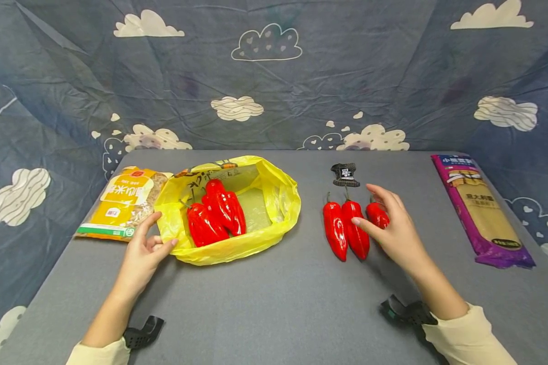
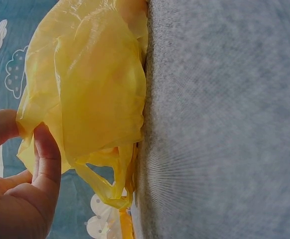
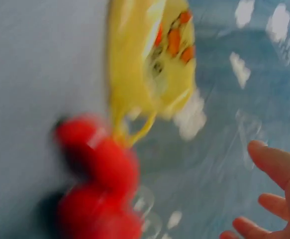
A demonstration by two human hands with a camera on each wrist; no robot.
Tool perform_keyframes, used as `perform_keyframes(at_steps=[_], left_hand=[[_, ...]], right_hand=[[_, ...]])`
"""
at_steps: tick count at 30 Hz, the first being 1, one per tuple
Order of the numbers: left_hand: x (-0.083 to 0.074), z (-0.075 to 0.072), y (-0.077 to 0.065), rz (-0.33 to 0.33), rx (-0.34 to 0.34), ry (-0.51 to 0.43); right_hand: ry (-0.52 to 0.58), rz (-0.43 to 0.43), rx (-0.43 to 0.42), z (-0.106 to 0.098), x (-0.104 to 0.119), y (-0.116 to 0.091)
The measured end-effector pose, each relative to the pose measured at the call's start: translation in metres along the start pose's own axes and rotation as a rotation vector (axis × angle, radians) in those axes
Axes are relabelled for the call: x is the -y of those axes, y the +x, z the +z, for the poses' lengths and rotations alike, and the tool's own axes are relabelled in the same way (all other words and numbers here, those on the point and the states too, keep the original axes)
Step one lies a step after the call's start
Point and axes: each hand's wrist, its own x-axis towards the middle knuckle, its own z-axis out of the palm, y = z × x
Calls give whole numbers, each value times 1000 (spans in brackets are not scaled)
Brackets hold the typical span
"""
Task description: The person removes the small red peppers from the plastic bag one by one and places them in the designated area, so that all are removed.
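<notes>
A yellow plastic bag (image 1: pixel 237 248) lies with its mouth open on the left half of the table, several red chili peppers (image 1: pixel 207 225) inside it. My left hand (image 1: pixel 141 253) pinches the bag's left rim between thumb and fingers; the left wrist view shows the bag film (image 2: pixel 95 84) between them. Right of the bag, two red peppers (image 1: pixel 335 230) lie side by side, with a third pepper (image 1: pixel 377 215) partly hidden behind my right hand (image 1: pixel 399 230). That hand's fingers are spread around the third pepper in the head view, while the right wrist view shows them apart from the blurred peppers (image 3: pixel 110 169).
An orange and white food packet (image 1: pixel 118 203) lies at the left, beside the bag. Behind the loose peppers sits a small black packet (image 1: pixel 345 175). A long purple noodle package (image 1: pixel 484 210) lies along the right side of the grey table (image 1: pixel 274 314). A cloud-patterned cloth (image 1: pixel 274 76) hangs behind.
</notes>
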Motion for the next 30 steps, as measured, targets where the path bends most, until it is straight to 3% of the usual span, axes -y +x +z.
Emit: perform_keyframes(at_steps=[7, 13, 20, 27, 30], left_hand=[[2, -2, 0, 9, 0, 26], [2, -2, 0, 11, -5, 15], [4, -3, 1, 18, -4, 23], [3, -2, 1, 18, -3, 51], [3, -2, 1, 17, -5, 42]], right_hand=[[173, -231, 23, 41, 62, 29], [312, -328, 130, 82, 108, 45], [297, -313, 249, 153, 82, 69], [332, -187, 381, 185, 83, 78], [287, -150, 410, 196, 83, 81]])
